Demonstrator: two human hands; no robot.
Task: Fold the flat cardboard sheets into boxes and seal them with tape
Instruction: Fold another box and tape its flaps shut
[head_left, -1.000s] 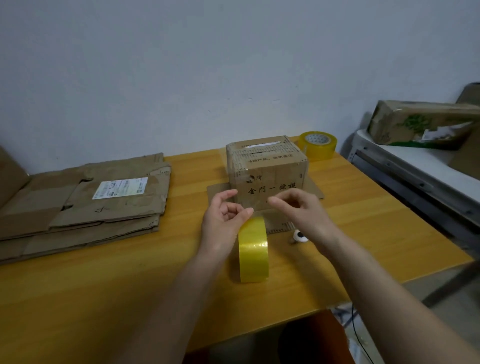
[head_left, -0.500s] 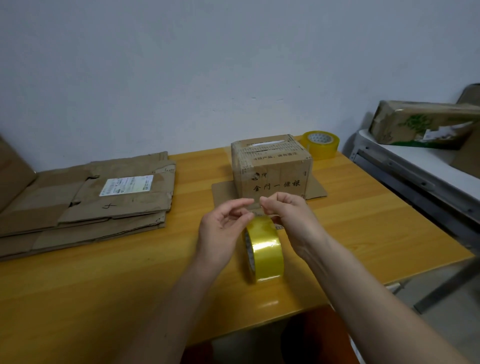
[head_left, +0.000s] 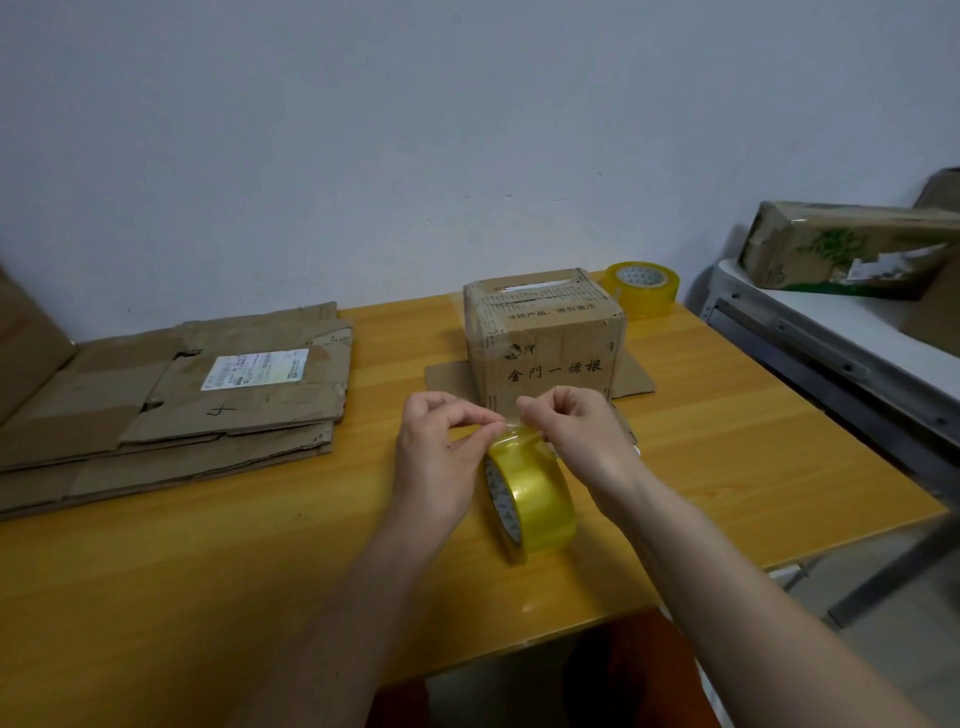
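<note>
A yellow tape roll (head_left: 535, 493) stands on edge on the wooden table (head_left: 208, 545), near its front. My left hand (head_left: 441, 447) and my right hand (head_left: 576, 431) meet over the roll's top, both pinching at the clear tape there. Behind them stands a folded cardboard box (head_left: 545, 338) with black printed characters, its bottom flaps spread flat on the table. A stack of flat cardboard sheets (head_left: 171, 395) lies at the left.
A second tape roll (head_left: 641, 288) lies flat behind the box at the back right. Right of the table, a white metal shelf (head_left: 831, 332) holds a taped carton (head_left: 847, 249). The wall runs close behind the table.
My hands came together on top of the roll. The roll turned slightly, so its inner core now shows at the left. The small white item beside it is now hidden.
</note>
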